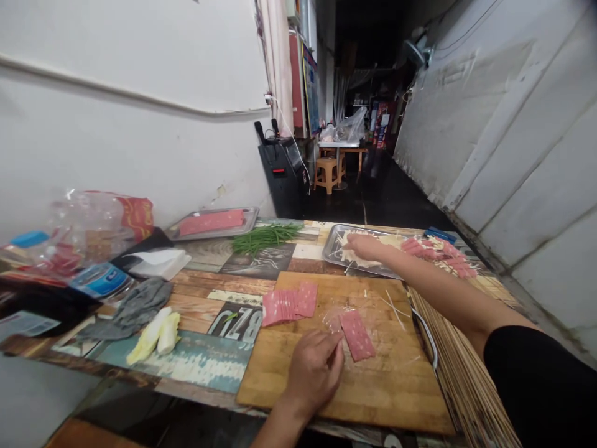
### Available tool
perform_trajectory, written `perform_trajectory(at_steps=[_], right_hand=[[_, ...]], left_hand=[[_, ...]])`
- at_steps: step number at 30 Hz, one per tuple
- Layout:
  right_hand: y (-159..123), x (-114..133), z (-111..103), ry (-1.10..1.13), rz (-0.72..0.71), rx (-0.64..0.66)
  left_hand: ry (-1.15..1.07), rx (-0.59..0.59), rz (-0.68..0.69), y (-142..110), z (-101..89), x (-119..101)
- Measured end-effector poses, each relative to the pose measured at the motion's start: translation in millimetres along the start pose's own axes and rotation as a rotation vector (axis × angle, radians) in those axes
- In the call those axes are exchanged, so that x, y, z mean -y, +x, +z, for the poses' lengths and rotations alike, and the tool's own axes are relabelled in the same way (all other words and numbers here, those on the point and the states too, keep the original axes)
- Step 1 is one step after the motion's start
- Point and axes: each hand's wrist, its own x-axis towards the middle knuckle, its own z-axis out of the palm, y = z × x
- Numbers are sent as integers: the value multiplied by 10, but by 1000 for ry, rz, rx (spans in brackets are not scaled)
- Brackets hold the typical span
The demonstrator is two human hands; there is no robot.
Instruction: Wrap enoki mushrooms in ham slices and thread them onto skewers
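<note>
On the wooden cutting board point(289, 379), my left hand point(314, 370) is closed, its fingertips pinching the left edge of a pink, white-flecked ham slice point(358, 336) that lies flat. Behind it, a fanned row of ham slices point(286, 303) rests on the board's far left part. My right hand point(366, 246) reaches across to the metal tray point(330, 247), its fingers closed on pale enoki mushrooms point(349, 254); the fingertips are partly hidden. A few loose mushroom strands point(395, 309) lie at the board's right.
Bundled bamboo skewers point(459, 379) lie right of the board, with ham rolls point(441, 252) beyond. Green chives point(265, 238) and a tray with a ham block point(212, 221) are at the back. Cabbage leaves point(156, 336), a grey cloth point(135, 308) and plastic packaging point(100, 218) sit left.
</note>
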Motion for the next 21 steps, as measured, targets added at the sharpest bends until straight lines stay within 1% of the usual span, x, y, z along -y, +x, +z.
perform_trajectory(at_steps=[2,3,6,8,10,12,14,16,18,21], right_hand=[[13,20,43,-207,-179,62],[25,40,74,-249,-223,62],[77,93,151,-300,-292,42],[109,91,151,-323,-319,26],[123,48,102,-299,-344,-27],[112,-30,31,-220,-370,-97],[76,-124,-21,-152,-388,-137],[25,-220,-27,-113,-397,-139],[-29,-310,11,-98,-407,-135],[-96,-415,97,-148,-436,-100]], left_hand=[[1,-4,-2,0,3,4],[2,-3,-1,-1,4,5],[-3,4,6,-4,4,7],[-5,7,8,-9,4,8],[0,5,5,-14,7,10],[4,1,6,-16,11,13],[3,-2,15,-15,15,14],[2,-2,23,-12,16,15],[2,5,18,-9,17,18],[3,15,6,-4,23,26]])
